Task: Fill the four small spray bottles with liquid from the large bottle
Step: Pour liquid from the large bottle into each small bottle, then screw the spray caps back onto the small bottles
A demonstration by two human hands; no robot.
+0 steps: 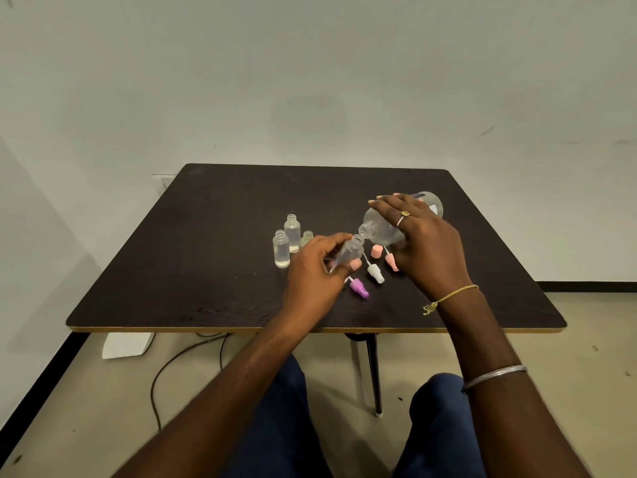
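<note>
1. Head view: the dark table (206,253) has rounded corners and a pale yellow front edge. The task's things cluster near its middle, well apart from the left, right and far edges.
2. The left hand (312,270) grips the tilted small bottle (350,254). Fingers and thumb curl round its body, and its open neck points up and to the right.
3. The right hand (422,243) holds the large bottle (381,229) from above, its fingers spread and curved over the upper side. The bottle is tipped over, base toward the far right. Its mouth sits at the tilted small bottle's neck; touching or just above, I cannot tell.
4. The 3 standing small bottles (281,248) are upright and uncapped, packed close together just left of the left hand. The hand partly hides 1 of them.
5. On the table beneath the 2 hands lie a purple spray head (359,288), a white spray head (375,272), a pink spray head (392,262) and a pink cap (377,251). The purple one lies nearest the front edge.
6. Wide stretches of dark tabletop run left of the standing small bottles and right of the right hand.
7. Under the front edge are a table leg (374,370), a dark cable (172,367) on the floor and a white box (125,345) beside the wall.
</note>
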